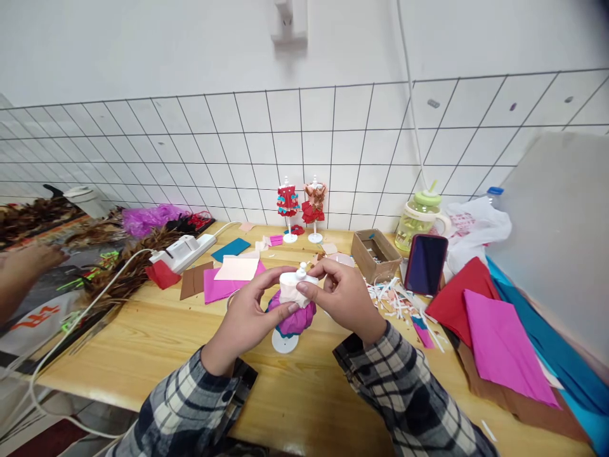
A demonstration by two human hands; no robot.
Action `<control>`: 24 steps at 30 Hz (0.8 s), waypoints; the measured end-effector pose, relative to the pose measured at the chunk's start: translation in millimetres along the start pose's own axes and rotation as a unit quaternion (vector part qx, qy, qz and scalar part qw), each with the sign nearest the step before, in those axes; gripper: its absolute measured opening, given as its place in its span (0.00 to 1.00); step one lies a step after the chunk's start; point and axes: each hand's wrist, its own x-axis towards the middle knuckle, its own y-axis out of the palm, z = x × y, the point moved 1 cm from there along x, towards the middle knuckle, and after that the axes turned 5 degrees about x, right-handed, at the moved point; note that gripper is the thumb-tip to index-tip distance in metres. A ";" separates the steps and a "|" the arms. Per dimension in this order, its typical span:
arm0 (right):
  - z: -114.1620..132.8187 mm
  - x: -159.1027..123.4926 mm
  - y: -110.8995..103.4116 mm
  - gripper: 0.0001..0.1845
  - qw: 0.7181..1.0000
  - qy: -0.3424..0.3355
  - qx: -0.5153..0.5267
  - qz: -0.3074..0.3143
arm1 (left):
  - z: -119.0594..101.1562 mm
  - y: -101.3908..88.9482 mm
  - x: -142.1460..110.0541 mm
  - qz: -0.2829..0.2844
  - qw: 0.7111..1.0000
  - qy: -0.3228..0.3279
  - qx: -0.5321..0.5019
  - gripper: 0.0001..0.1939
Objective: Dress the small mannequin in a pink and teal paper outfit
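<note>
A miniature white dress form (285, 343) stands on the wooden table in front of me, dressed in a puffed magenta skirt (295, 318) with a teal lower edge and a pale cream paper top (292, 291). My left hand (257, 311) wraps the left side of the form, thumb across its waist. From the other side, my right hand (340, 289) pinches the cream paper top at the upper right, thumb on the front and fingers behind. The back of the form is hidden. Two more small dress forms with a red dress (287, 200) and a red-and-brown dress (314, 203) stand by the wall.
A cardboard box (375, 254), a phone (425, 265) and a lidded drink bottle (419, 219) sit at the right, near paper scraps (394, 298) and coloured sheets (504, 343). Leftward are a power strip (183, 252), feathers (137, 260) and another person's hand (38, 259).
</note>
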 end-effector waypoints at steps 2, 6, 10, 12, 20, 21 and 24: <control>0.9 -0.1 1.7 0.16 1.000 -0.003 0.002 -0.008 | 1.7 1.9 0.1 -0.014 1.000 -0.004 0.007 0.28; 2.5 -0.5 4.4 0.15 1.000 -0.009 0.001 -0.026 | 2.9 4.7 -1.2 -0.041 0.999 -0.012 0.015 0.28; 3.5 -1.7 5.4 0.15 1.000 -0.002 0.010 -0.013 | 1.5 3.6 -2.9 -0.025 0.999 -0.020 -0.020 0.29; 3.2 -2.0 5.5 0.15 1.000 0.007 0.024 0.000 | 0.6 2.5 -3.1 -0.008 0.999 -0.017 -0.026 0.28; -1.6 -0.3 4.2 0.15 0.999 0.013 0.051 0.011 | 2.7 1.1 -0.8 -0.009 1.000 -0.006 -0.009 0.27; -1.5 -0.4 4.3 0.15 0.998 0.013 0.051 0.014 | 2.2 -0.3 -0.1 0.000 1.000 -0.005 -0.019 0.28; -0.3 -1.0 4.4 0.15 0.998 0.008 0.052 0.018 | -1.9 -6.6 2.9 0.046 0.997 0.005 -0.068 0.30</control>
